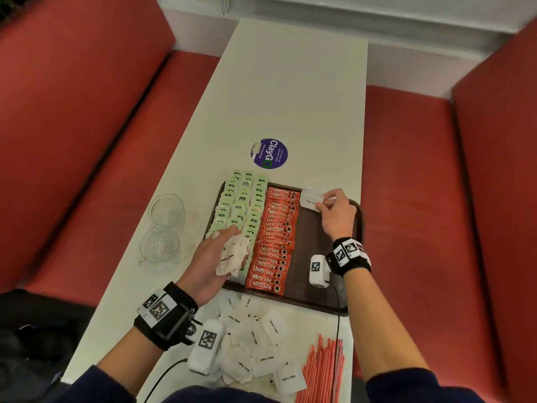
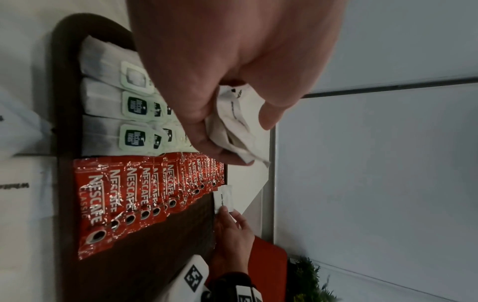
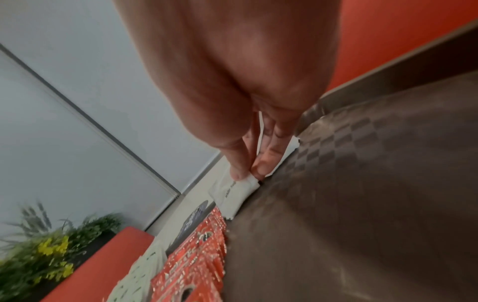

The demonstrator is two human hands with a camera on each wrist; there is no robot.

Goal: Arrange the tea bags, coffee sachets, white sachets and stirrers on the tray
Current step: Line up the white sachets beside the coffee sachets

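A dark brown tray [image 1: 313, 298] holds columns of green tea bags [image 1: 241, 202] on its left and a row of red Nescafe coffee sachets [image 1: 276, 237] beside them. My right hand [image 1: 337, 213] pinches a white sachet [image 1: 311, 197] at the tray's far right corner, its lower edge at the tray floor [image 3: 362, 183]. My left hand [image 1: 215, 257] hovers over the tea bags and grips a bunch of white sachets [image 1: 232, 257], seen crumpled in the left wrist view [image 2: 238, 126]. Loose white sachets [image 1: 255, 344] and red stirrers [image 1: 322, 370] lie on the table near me.
Two glass cups [image 1: 162, 228] stand on the white table [image 1: 290, 97] left of the tray. A round purple sticker [image 1: 269, 153] lies beyond the tray. Red bench seats [image 1: 421, 199] flank the table. The tray's right half is bare.
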